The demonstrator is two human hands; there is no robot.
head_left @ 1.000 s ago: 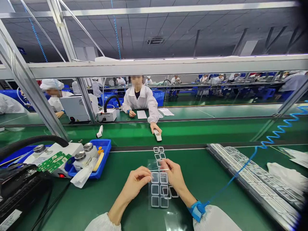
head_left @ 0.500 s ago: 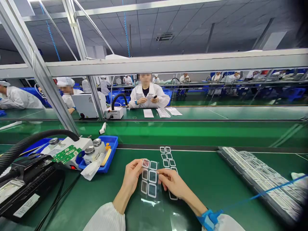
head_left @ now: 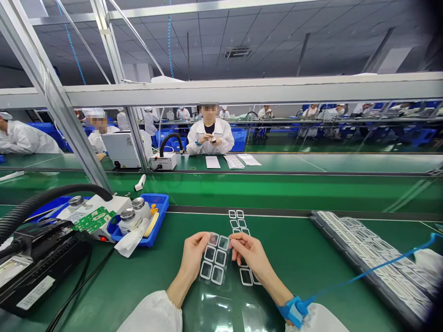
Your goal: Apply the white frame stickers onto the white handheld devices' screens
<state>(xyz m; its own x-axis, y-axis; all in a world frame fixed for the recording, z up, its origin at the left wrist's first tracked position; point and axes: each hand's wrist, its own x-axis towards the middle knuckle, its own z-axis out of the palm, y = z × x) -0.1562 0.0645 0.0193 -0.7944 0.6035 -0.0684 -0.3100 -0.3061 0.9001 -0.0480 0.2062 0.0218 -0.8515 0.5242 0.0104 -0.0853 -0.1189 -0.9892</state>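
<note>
My left hand [head_left: 194, 252] and right hand [head_left: 249, 253] pinch opposite upper edges of a glossy clear film [head_left: 220, 258]. A metal-beamed hall [head_left: 263, 34] surrounds the smooth green tabletop [head_left: 294, 267] below; on the film, white rounded frames [head_left: 215, 257] stand in paired rows.

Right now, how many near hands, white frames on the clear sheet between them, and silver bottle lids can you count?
Left hand and right hand: 2
White frames on the clear sheet: 6
Silver bottle lids: 3
Total: 11
</note>
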